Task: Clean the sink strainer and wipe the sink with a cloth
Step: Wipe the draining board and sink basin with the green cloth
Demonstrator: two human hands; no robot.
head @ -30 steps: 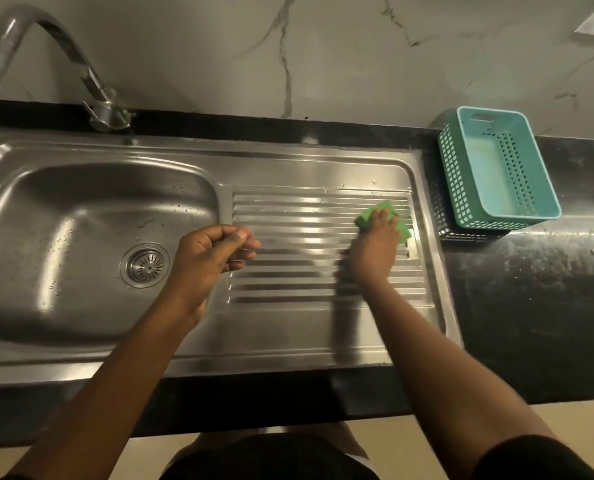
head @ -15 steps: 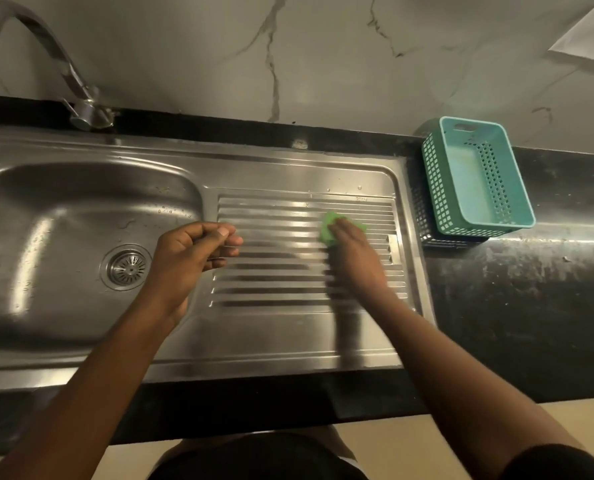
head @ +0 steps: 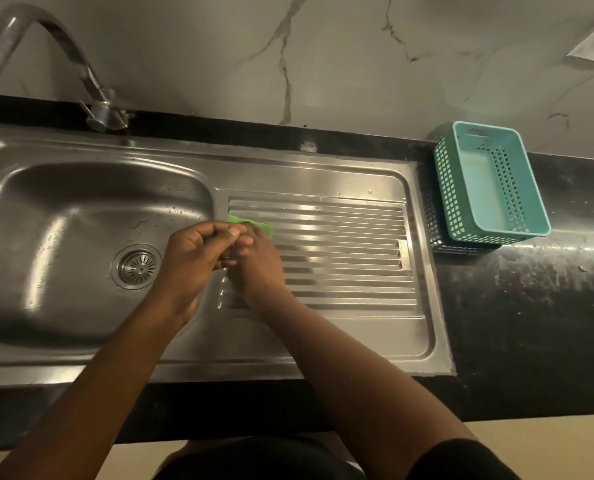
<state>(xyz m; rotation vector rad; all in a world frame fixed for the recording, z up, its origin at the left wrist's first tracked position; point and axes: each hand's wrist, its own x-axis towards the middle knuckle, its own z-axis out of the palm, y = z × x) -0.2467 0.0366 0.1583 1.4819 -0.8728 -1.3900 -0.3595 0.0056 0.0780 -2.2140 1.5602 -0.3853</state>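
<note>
From my head camera, my hands are together, touching. My left hand (head: 191,258) is curled into a loose fist, thumb against fingertips. It overlaps the fingers of my right hand (head: 261,268), so I cannot tell whether those grip or lie flat. The green cloth (head: 254,224) pokes out just beyond both hands, on the ribbed drainboard (head: 344,258). The sink strainer (head: 138,266) sits just left of my left hand, and a teal basket (head: 496,230) stands well right.
</note>
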